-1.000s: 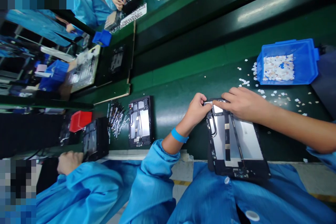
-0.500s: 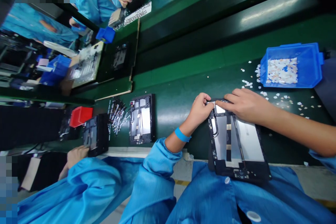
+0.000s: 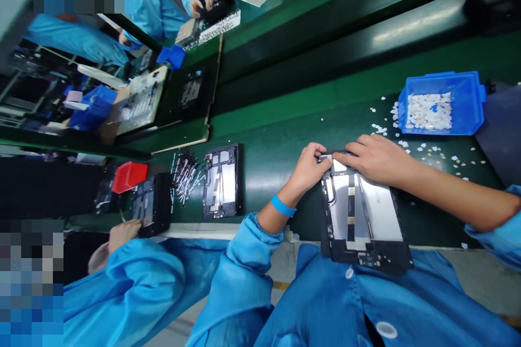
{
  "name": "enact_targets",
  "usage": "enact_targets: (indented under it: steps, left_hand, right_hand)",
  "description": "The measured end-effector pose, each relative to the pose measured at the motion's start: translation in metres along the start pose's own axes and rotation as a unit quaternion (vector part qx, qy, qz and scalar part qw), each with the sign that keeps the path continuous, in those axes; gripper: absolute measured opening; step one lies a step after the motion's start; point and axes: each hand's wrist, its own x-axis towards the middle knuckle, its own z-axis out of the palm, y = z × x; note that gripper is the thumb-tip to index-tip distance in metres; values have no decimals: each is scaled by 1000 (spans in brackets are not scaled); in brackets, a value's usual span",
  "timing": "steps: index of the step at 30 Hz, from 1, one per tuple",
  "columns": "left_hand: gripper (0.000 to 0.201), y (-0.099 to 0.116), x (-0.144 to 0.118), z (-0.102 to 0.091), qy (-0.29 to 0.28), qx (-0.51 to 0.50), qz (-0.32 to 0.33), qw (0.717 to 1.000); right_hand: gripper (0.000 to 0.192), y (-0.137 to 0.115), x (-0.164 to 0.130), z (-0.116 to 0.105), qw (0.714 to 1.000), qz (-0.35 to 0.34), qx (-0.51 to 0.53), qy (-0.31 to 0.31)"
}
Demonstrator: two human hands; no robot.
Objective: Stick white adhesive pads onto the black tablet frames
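Note:
An opened tablet (image 3: 378, 206) with bare inner parts lies before me, its near end over the table's front edge. My left hand (image 3: 310, 169), below a blue wristband (image 3: 284, 206), is closed in a pinch at the tablet's far left corner. Whether a small part sits between those fingertips is hidden. My right hand (image 3: 376, 160) lies over the far edge of the same tablet, fingers bent and closed on it, the index fingertip near my left thumb.
A blue bin (image 3: 464, 111) holds small white pieces, with more scattered around it. Left of me are a second opened tablet (image 3: 230, 179), a pile of thin strips (image 3: 186, 176) and a red bin (image 3: 130, 176). A co-worker's hand (image 3: 122, 234) touches another device (image 3: 151, 203).
The view has shifted slightly, so things sit a little differently in the picture. Both my hands keep their places at the tablet's far edge.

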Motion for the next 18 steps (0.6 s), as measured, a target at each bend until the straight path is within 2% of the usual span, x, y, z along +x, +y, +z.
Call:
enact_targets:
  steps: [5, 6, 8, 10, 12, 13, 15, 18]
  left_hand:
    - [35, 4, -2, -5, 14, 52, 10, 998]
    - [38, 4, -10, -9, 29, 59, 15, 998]
    - [45, 1, -35, -15, 61, 64, 14, 996]
    - [52, -6, -69, -18, 58, 62, -6, 996]
    - [59, -13, -102, -14, -7, 65, -12, 998]
    - [62, -15, -116, -9, -41, 68, -1, 997]
    - [64, -14, -132, 4, -74, 70, 29, 994]
    - [64, -8, -136, 15, -24, 21, 51, 998]
  right_hand:
    - [38, 2, -3, -8, 999, 22, 9, 30]
    - [37, 1, -10, -14, 997, 50, 18, 48]
    - [37, -7, -37, -28, 983, 153, 54, 82]
    - [38, -24, -72, -38, 951, 280, 104, 81]
    - [43, -50, -105, -43, 922, 350, 162, 31]
    - [47, -65, -117, -43, 909, 364, 202, 3]
    - [59, -92, -127, -43, 882, 389, 263, -32]
    - [71, -120, -111, -48, 847, 413, 335, -12]
